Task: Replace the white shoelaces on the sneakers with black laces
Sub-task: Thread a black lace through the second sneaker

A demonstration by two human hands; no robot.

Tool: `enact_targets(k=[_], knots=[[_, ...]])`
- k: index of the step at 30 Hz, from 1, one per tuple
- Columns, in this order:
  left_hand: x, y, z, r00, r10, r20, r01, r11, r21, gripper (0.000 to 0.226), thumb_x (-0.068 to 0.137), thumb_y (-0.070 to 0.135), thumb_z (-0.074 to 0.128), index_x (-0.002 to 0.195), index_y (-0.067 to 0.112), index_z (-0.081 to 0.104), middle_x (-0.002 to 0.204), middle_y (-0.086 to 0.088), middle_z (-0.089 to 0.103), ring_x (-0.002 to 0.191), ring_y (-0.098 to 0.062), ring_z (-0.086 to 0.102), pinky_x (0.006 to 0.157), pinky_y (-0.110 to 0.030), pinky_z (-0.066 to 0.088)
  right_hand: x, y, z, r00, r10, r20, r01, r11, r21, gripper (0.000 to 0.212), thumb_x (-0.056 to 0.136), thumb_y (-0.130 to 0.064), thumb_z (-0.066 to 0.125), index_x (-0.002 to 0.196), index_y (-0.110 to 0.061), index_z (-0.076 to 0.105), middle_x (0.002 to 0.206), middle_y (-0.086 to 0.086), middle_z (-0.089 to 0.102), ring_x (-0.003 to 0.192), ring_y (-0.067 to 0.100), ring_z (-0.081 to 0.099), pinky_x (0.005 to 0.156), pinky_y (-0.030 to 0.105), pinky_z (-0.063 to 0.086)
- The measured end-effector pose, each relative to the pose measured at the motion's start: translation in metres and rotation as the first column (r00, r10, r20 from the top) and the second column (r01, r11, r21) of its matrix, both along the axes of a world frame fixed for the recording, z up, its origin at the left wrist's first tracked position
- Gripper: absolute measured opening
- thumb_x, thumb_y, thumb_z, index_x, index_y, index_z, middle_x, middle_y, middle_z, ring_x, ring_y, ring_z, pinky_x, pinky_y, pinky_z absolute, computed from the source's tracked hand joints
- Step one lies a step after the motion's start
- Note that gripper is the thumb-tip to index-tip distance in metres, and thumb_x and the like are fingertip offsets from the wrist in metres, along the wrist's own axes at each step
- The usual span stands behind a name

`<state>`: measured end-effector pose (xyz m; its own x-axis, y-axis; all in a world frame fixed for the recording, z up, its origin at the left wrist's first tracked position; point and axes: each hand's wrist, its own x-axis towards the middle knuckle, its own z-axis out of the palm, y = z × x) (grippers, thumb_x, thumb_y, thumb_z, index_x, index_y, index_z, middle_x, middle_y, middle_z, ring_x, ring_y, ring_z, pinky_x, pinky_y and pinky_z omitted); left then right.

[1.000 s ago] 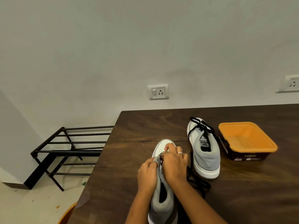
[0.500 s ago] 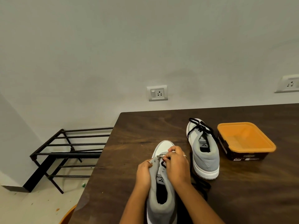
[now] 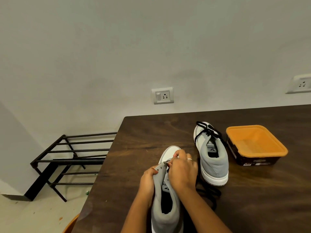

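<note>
near sneaker (image 3: 165, 214) heel cut off, black lace (image 3: 210, 193) end hidden in right hand (image 3: 182, 172)

Dark wooden table (image 3: 143, 132), two grey sneakers (image 3: 212, 158), orange container (image 3: 255, 145), loose black lace (image 3: 210, 194)

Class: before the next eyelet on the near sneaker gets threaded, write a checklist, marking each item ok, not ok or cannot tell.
1. Left hand grips near sneaker's eyelet flap: ok.
2. Right hand pinches black lace at the flap: ok.
3. Lace tip through the eyelet: cannot tell.
4. Slack lace untangled on table: cannot tell.
5. Far sneaker laced black: ok.
</note>
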<state>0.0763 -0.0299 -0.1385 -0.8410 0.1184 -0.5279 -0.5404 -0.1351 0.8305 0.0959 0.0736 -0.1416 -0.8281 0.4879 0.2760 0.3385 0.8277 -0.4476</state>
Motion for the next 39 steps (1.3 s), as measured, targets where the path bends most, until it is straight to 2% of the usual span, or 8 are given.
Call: enact_targets(k=[4,7,12,17,28,32,36,39], knots=[[0.004,0.0,0.0,0.996,-0.054,-0.064,0.057,0.997,0.053,0.028,0.091,0.014,0.042,0.082,0.001,0.064,0.079,-0.016,0.064,0.071,-0.024,0.059,0.069,-0.034,0.047,-0.001,0.002,-0.001,0.999,0.018,0.048,-0.013,0.996,-0.093,0.016,0.093,-0.029,0.056,0.102,-0.028,0.069,0.122,-0.013,0.044,0.116,0.013,0.041,0.091,0.029,0.031],[0.001,-0.003,-0.005,0.993,-0.089,-0.075,0.1,0.982,0.161,0.048,0.096,0.033,0.04,0.085,0.002,0.074,0.088,-0.02,0.071,0.081,-0.028,0.067,0.08,-0.037,0.051,-0.003,0.007,-0.001,0.997,0.071,0.042,-0.06,0.973,-0.225,0.014,0.092,-0.027,0.058,0.096,-0.026,0.071,0.12,-0.014,0.046,0.118,0.011,0.038,0.098,0.031,0.028],[-0.011,0.005,-0.016,0.93,-0.16,-0.33,0.115,0.982,-0.151,0.017,0.088,0.005,0.062,0.078,0.013,0.074,0.084,-0.008,0.074,0.083,-0.026,0.068,0.074,-0.034,0.056,-0.001,0.012,-0.002,0.995,0.094,0.027,-0.081,0.945,-0.317,0.011,0.09,-0.027,0.061,0.09,-0.027,0.073,0.115,-0.015,0.048,0.116,0.009,0.038,0.097,0.032,0.025],[-0.015,0.011,-0.014,0.909,-0.145,-0.39,0.024,0.954,-0.298,0.014,0.078,0.006,0.074,0.071,0.018,0.074,0.078,-0.003,0.074,0.081,-0.023,0.071,0.079,-0.042,0.058,-0.001,0.013,-0.002,0.994,0.106,0.033,-0.087,0.926,-0.368,0.011,0.09,-0.028,0.062,0.091,-0.029,0.072,0.115,-0.017,0.048,0.117,0.007,0.037,0.098,0.033,0.024],[-0.016,0.018,-0.02,0.763,-0.388,-0.517,-0.072,0.745,-0.664,0.013,0.091,0.013,0.052,0.08,0.02,0.057,0.091,0.004,0.06,0.081,-0.013,0.057,0.07,-0.029,0.044,0.003,0.014,-0.002,0.992,0.124,0.04,-0.101,0.928,-0.358,0.016,0.087,-0.027,0.06,0.096,-0.034,0.072,0.122,-0.019,0.047,0.122,0.005,0.037,0.099,0.034,0.024],[-0.017,0.017,-0.021,0.779,-0.354,-0.517,-0.106,0.739,-0.665,0.016,0.098,0.009,0.041,0.085,0.016,0.045,0.09,0.004,0.048,0.085,-0.016,0.048,0.068,-0.024,0.032,0.003,0.016,0.002,0.995,0.094,0.033,-0.076,0.928,-0.365,0.014,0.084,-0.031,0.061,0.089,-0.034,0.073,0.119,-0.019,0.049,0.118,0.005,0.042,0.096,0.033,0.025],[-0.02,0.013,-0.015,0.858,-0.027,-0.513,-0.197,0.905,-0.377,0.023,0.101,0.008,0.033,0.082,0.015,0.045,0.086,-0.005,0.061,0.078,-0.018,0.058,0.063,-0.023,0.047,0.004,0.019,0.002,0.99,0.132,0.055,-0.107,0.939,-0.328,0.014,0.085,-0.036,0.06,0.091,-0.035,0.072,0.118,-0.021,0.049,0.118,0.003,0.04,0.096,0.034,0.022],[-0.025,0.007,-0.011,0.86,-0.174,-0.48,-0.023,0.926,-0.376,0.011,0.098,0.008,0.045,0.093,0.014,0.053,0.096,-0.002,0.067,0.086,-0.015,0.062,0.072,-0.023,0.053,0.003,0.019,0.0,0.993,0.109,0.05,-0.088,0.947,-0.308,0.013,0.086,-0.034,0.06,0.09,-0.035,0.072,0.119,-0.021,0.05,0.118,0.003,0.041,0.093,0.033,0.022]])
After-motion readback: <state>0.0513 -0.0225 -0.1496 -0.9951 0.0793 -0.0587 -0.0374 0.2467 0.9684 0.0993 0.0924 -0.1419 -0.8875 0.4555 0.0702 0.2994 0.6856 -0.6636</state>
